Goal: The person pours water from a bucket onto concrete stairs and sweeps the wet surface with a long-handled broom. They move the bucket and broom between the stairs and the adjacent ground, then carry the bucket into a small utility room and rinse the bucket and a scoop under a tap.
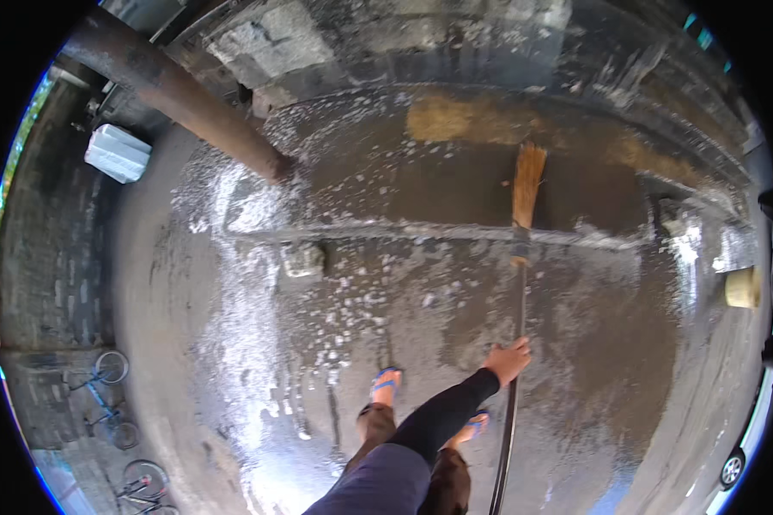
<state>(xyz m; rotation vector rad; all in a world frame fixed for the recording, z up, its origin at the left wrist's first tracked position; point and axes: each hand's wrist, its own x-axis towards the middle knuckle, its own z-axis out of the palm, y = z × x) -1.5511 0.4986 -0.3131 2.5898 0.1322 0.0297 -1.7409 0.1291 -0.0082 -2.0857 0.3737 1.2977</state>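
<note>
One dark-sleeved arm reached up from the near edge, and its hand (508,359) was curled tight around a long broom (520,283). Which hand it was, I cannot tell. Broom bristles lay far ahead on the wet, soapy floor (232,343). Blue sandals (385,382) stood just left.

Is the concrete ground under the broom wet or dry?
Wet. The concrete ground is dark and shiny, with white foam patches spread over it, around the broom that one hand holds by its long handle.

open wet pavement ahead (386,283), rusty pole (176,90) upper left, kerb ridge (404,232) crossing, wall (421,34) beyond
</note>
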